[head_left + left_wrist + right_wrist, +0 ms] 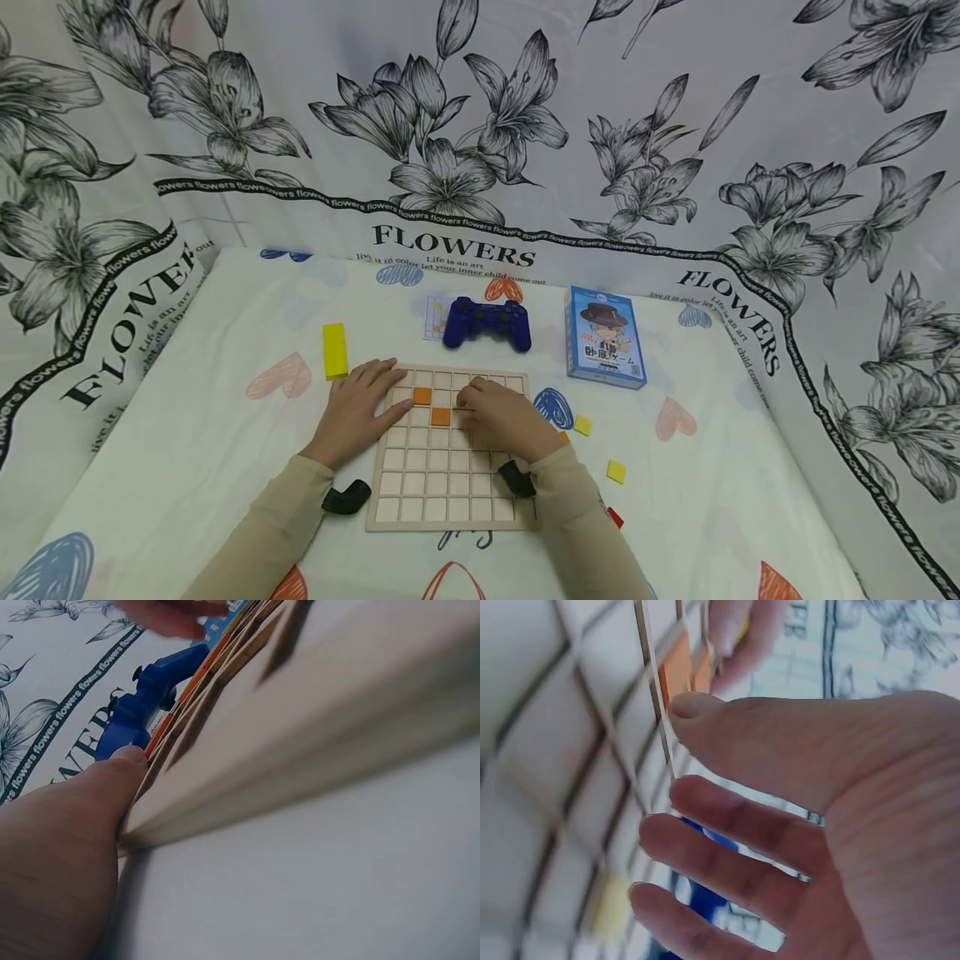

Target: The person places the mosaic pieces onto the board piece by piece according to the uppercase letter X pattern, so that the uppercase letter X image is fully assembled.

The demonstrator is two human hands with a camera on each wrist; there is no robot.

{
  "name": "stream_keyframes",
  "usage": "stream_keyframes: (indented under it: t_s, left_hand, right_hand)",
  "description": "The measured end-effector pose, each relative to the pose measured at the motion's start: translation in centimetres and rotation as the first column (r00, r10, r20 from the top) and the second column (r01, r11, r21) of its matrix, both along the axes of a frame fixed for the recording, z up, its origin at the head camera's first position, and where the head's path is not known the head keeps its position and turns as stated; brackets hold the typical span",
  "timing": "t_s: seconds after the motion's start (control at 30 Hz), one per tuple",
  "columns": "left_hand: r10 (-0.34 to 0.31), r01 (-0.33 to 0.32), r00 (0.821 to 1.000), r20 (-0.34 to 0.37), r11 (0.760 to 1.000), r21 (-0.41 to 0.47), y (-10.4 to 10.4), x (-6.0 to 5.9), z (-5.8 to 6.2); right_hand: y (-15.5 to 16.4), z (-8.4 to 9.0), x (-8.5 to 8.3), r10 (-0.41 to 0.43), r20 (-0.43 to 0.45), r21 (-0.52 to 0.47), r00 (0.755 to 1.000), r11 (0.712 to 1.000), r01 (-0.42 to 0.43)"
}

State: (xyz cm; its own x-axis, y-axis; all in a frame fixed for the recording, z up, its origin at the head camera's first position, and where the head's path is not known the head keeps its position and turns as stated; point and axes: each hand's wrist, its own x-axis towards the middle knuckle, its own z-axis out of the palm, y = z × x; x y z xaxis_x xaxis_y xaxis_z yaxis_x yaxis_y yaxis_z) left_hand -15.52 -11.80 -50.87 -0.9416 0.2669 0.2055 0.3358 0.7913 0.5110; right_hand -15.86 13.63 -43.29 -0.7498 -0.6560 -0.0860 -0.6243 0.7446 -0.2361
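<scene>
A pale wooden grid board (427,483) lies flat with two orange tiles, one (422,396) at upper left and another (441,417) diagonally below it. My left hand (360,412) rests on the board's left edge, fingers spread and thumb over the rim. Over the upper right squares is my right hand (506,417), its fingers loosely bent. In the right wrist view its thumb (742,742) is close to an orange tile (677,671), apart from the visible fingers, with no object seen between them. A blurred yellow patch (609,904) shows at the grid there.
Beyond the board are a blue game controller (486,323) over a printed card (433,318) and a blue box (605,337). A yellow strip (335,350) lies at left. Yellow tiles (616,472), a red piece (615,517) and a partly hidden orange piece (563,437) lie right.
</scene>
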Motion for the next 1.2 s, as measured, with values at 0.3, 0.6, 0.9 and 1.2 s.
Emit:
stream_keyframes:
  t_s: [0.3,0.6,0.9,1.2]
  left_hand:
    - [-0.001,0.001,1.0,-0.002,1.0,-0.001,0.0,-0.1,-0.4]
    - [0.001,-0.001,1.0,0.005,1.0,-0.012,-0.1,0.0,-0.5]
    - [-0.005,0.005,1.0,-0.005,1.0,-0.005,0.0,-0.1,-0.2]
    - [-0.006,0.006,1.0,-0.01,1.0,-0.009,-0.1,-0.1,-0.4]
  right_hand:
    - [8.3,0.9,2.6,-0.246,0.053,0.022,0.968,0.969,0.245]
    - [14.9,1.2,6.1,-0.525,0.164,0.116,0.835,0.851,0.512]
    - [17.4,0.2,7.7,-0.594,0.197,0.117,0.78,0.804,0.583]
    - [17.6,-0.2,8.2,-0.63,0.26,0.13,0.731,0.774,0.62]
